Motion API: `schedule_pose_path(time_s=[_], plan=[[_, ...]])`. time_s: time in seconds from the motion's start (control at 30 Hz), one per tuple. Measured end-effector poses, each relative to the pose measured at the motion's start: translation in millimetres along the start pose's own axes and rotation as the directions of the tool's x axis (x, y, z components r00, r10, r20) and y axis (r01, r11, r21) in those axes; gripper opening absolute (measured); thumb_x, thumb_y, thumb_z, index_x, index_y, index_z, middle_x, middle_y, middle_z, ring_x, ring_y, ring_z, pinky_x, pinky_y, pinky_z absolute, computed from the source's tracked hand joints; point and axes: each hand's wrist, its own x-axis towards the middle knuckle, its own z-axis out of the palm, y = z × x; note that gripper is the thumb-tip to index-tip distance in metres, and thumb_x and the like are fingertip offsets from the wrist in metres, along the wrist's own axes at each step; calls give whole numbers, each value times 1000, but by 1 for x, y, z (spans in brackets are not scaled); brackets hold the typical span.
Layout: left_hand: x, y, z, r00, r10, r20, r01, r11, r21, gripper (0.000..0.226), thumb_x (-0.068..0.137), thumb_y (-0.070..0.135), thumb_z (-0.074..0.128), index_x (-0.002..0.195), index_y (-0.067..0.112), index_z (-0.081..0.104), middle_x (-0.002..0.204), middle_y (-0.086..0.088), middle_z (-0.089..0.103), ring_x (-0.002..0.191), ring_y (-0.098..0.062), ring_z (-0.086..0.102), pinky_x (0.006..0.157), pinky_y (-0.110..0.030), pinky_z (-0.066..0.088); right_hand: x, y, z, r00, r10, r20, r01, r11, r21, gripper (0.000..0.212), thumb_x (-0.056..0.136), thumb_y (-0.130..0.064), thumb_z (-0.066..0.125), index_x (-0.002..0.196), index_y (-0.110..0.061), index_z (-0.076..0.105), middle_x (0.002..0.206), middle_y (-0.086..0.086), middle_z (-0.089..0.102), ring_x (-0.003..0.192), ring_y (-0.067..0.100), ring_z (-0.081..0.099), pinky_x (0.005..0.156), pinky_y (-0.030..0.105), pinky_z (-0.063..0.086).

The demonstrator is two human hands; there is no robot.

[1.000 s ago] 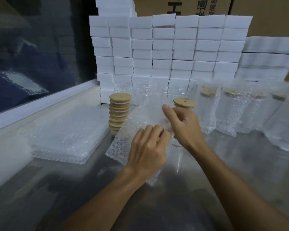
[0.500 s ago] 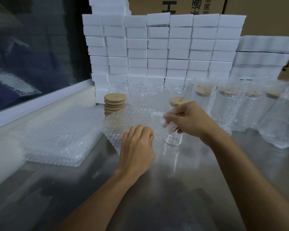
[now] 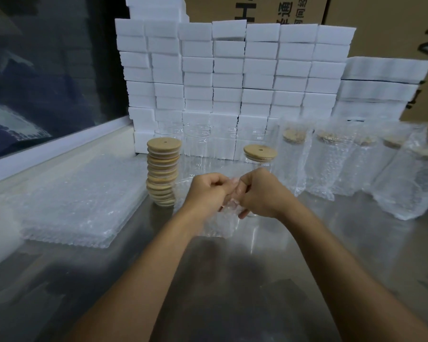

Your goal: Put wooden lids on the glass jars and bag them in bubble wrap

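Head view: left hand (image 3: 206, 191) and right hand (image 3: 262, 193) pinch a bubble-wrap bag (image 3: 219, 222) at centre frame; its mouth wants pulling wide before the lidded jar (image 3: 259, 159) behind goes in.

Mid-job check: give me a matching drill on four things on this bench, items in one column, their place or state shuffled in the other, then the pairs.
Items:
1. stack of wooden lids
2. lidded bare jar
3. bubble wrap bag
4. pile of flat bubble wrap bags

Place or state:
A. pinched at its top by left hand and right hand
B. lying on the table's left side
C. standing just behind the right hand
D. standing left of the hands, in front of the empty jars

Pairs: 1-D, 2-C, 3-A, 4-B
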Motion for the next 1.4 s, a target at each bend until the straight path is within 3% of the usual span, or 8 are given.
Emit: schedule_pose_path(time_s=[0.17, 0.47, 0.73, 0.9, 0.93, 1.07, 1.27, 1.4], plan=[[11, 21, -20, 999, 47, 5, -47, 998, 46, 30, 83, 38, 75, 74, 14, 59, 62, 2, 65, 58, -7, 61, 57, -21, 50, -3, -8, -9, 999, 39, -33, -30, 970, 241, 39, 82, -40, 81, 69, -11, 58, 59, 2, 71, 60, 18, 75, 43, 16, 43], [12, 39, -31, 995, -60, 76, 59, 998, 5, 17, 81, 7, 78, 92, 5, 66, 76, -6, 75, 65, -21, 72, 56, -25, 57, -1, -5, -18, 973, 119, -196, -44, 935, 353, 30, 95, -20, 68, 70, -12, 56, 69, 4, 76, 54, 21, 73, 38, 15, 38], [17, 48, -35, 974, -124, -189, 106, 989, -106, 13, 87, 0, 60, 77, 7, 63, 71, -8, 52, 54, -20, 52, 47, -25, 53, 2, 6, -27, 932, 145, -333, -12, 928, 372, 26, 89, -18, 67, 67, -6, 58, 52, 4, 67, 39, 13, 59, 38, 15, 37], [17, 51, -39, 963, -123, -241, 124, 992, -10, 9, 85, 4, 60, 79, 8, 64, 78, -11, 59, 64, -24, 59, 52, -29, 57, 6, 16, -18, 665, 85, -742, 210, 932, 295, 22, 88, -30, 66, 74, -19, 54, 66, -19, 56, 61, 2, 50, 66, 34, 45], [16, 51, -38, 965, -114, -235, 121, 993, 15, 8, 85, 5, 59, 79, 8, 65, 77, -12, 60, 65, -25, 60, 53, -30, 57, 6, 17, -13, 667, 76, -741, 218, 931, 292, 14, 89, -30, 69, 91, -23, 57, 88, -16, 61, 78, 3, 55, 76, 35, 49], [12, 49, -34, 979, -41, -199, 66, 991, 117, 12, 83, 1, 57, 77, 8, 64, 66, -10, 63, 48, -18, 59, 48, -30, 56, 12, 41, 3, 850, 105, -516, 104, 927, 360, 83, 86, -40, 79, 149, -29, 26, 138, -2, 44, 125, 15, 47, 102, 32, 39], [10, 45, -30, 982, 80, -173, -20, 946, 323, 32, 76, -15, 50, 69, 16, 43, 84, -30, 63, 50, -28, 60, 63, -62, 56, 15, 85, 23, 928, 201, -313, -75, 925, 372, 90, 72, -41, 90, 145, -18, 42, 129, 0, 57, 111, 15, 59, 87, 26, 49], [9, 43, -25, 972, 170, -165, -69, 871, 487, 36, 73, -11, 46, 57, 18, 61, 65, -9, 65, 59, -31, 63, 54, -32, 52, 19, 90, 18, 931, 230, -284, -124, 930, 345, 82, 68, -47, 90, 135, -17, 53, 124, -1, 60, 106, 14, 62, 81, 26, 53]])
